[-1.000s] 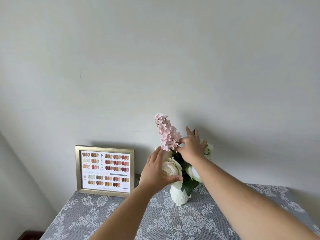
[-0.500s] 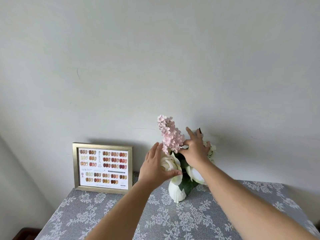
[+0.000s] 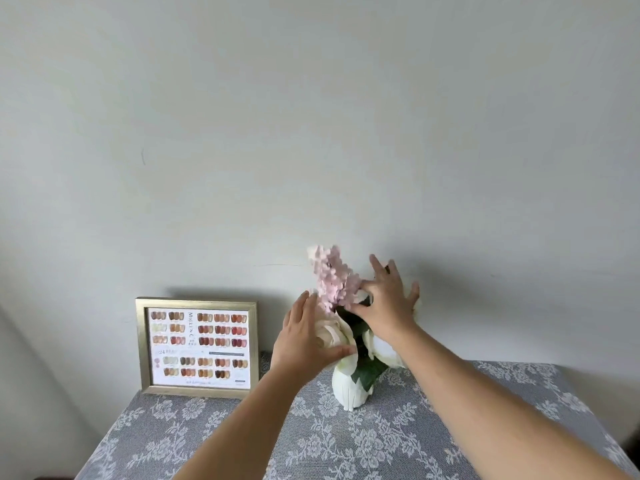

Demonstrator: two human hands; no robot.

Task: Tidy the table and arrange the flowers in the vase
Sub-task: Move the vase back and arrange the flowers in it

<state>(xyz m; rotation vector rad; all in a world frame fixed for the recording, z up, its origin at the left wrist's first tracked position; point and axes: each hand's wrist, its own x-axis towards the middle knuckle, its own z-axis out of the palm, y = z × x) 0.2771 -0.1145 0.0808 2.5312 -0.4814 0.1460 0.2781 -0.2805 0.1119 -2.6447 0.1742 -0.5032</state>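
Note:
A small white vase [image 3: 348,389] stands on the table near the back wall. It holds white roses [image 3: 332,332], green leaves [image 3: 369,372] and a tall pink flower spike [image 3: 330,277]. My left hand [image 3: 301,339] cups the left white rose, thumb under the bloom and fingers spread. My right hand [image 3: 386,303] rests on the top of the bunch just right of the pink spike, with its thumb and a finger pinching near the spike's base. Another white rose [image 3: 384,351] shows below my right wrist. The stems are hidden.
A gold-framed nail colour chart [image 3: 199,346] leans against the wall left of the vase. The table carries a grey cloth with white lace flowers [image 3: 346,441]. A plain pale wall rises directly behind.
The pink spike has tilted a little and is blurred by motion. Both hands stay on the flowers with slight shifts; the view has drifted slightly.

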